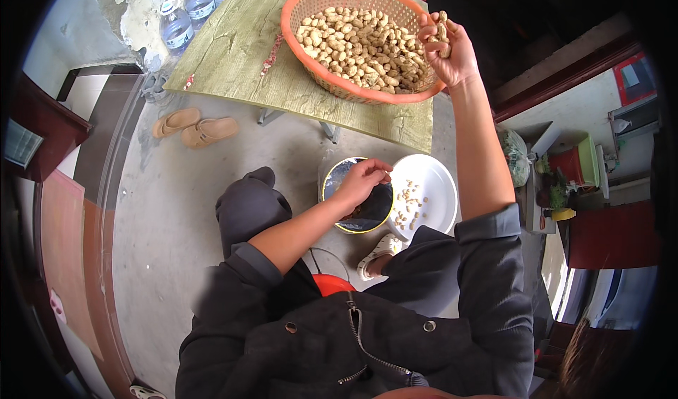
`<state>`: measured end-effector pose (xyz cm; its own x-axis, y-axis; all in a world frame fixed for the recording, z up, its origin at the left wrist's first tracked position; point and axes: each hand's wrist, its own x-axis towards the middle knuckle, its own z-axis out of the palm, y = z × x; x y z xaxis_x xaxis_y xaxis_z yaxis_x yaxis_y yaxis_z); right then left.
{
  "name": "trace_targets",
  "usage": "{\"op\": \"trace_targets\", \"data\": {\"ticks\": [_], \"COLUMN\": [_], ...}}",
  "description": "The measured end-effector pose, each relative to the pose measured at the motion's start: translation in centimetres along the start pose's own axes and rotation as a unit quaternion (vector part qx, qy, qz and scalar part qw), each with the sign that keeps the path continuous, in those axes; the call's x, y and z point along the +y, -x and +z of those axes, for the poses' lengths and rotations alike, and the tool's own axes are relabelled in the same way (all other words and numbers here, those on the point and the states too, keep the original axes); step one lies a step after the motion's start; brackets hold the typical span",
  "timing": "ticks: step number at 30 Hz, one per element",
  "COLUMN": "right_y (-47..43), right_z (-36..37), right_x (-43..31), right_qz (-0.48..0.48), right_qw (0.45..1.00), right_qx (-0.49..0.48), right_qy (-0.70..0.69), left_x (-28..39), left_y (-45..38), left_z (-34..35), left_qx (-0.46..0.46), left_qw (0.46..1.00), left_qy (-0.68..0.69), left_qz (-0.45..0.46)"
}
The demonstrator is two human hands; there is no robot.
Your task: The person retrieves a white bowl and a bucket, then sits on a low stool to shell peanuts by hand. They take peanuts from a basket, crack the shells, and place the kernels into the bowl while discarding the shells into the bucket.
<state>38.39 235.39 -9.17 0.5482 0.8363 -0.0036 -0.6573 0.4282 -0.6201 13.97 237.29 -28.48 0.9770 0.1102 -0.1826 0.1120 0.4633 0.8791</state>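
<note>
My right hand (450, 52) is raised at the right rim of an orange plastic basket (365, 98), its fingers closed around a few unshelled peanuts (443, 33). A heap of peanuts in their shells (360, 47) fills much of the basket. Lower down, my left hand (365, 179) hovers over a bucket lined with a dark plastic bag (377, 208). Its fingers are bent, and whether anything small sits between them is unclear. Beside the bucket, a white basin (442, 197) holds scattered shelled peanut kernels (410, 203).
The basket stands on a wood-patterned table (228, 60). Large water bottles (177, 28) stand by the wall, and tan clogs (209, 131) lie on the concrete floor (175, 197). Something red (332, 284) shows beneath me. A filled plastic bag (514, 158) is at the right.
</note>
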Motion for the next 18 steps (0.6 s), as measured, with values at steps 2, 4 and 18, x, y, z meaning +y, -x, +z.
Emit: {"op": "trace_targets", "data": {"ticks": [2,4,18], "right_y": [0.9,1.7,21.2], "right_z": [0.1,0.3,-3.3], "right_x": [0.3,0.5,17.8], "right_qz": [0.006,0.012,-0.240], "right_qw": [0.997,0.995,0.513], "right_qx": [-0.031,-0.041,-0.025], "right_qy": [-0.064,-0.086,0.824], "left_x": [-0.4,-0.4,2.0], "left_y": [-0.2,-0.2,3.6], "left_z": [0.1,0.2,4.3], "left_qx": [-0.014,-0.024,-0.087], "left_qw": [0.999,0.997,0.829], "left_qy": [0.032,0.050,0.538], "left_qz": [-0.018,-0.046,-0.128]}}
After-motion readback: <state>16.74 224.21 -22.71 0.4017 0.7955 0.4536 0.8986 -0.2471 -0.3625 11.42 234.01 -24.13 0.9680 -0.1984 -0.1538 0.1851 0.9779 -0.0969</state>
